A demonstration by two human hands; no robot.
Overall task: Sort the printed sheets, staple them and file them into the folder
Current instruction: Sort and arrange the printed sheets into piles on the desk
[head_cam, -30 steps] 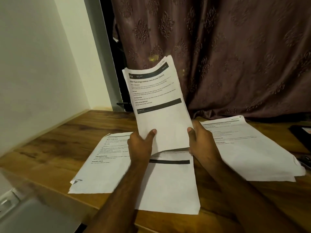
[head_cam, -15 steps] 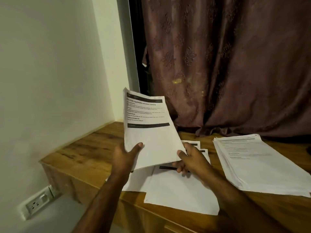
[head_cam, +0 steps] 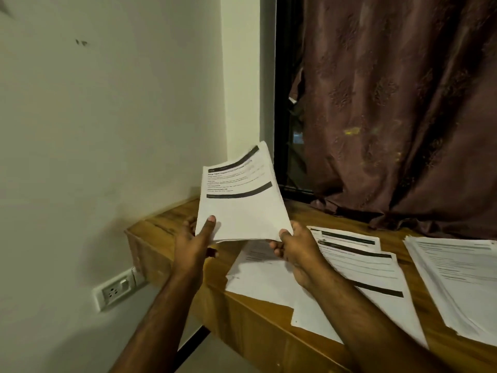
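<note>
Item, sheaf of printed sheets (head_cam: 242, 203): we pinch its near corners, left hand (head_cam: 192, 244) and right hand (head_cam: 294, 247) equally close, long axis rising away from us above the desk (head_cam: 161, 230), sorted piles (head_cam: 357, 267) lying rightward.

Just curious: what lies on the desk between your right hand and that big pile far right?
Head view: overlapping printed sheets lie between the right hand and the pile.

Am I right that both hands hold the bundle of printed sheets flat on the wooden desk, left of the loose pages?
Not quite. The head view shows the left hand and right hand holding the bundle of printed sheets raised above the wooden desk, tilted upward, not flat on it. It is left of the loose pages.
</note>
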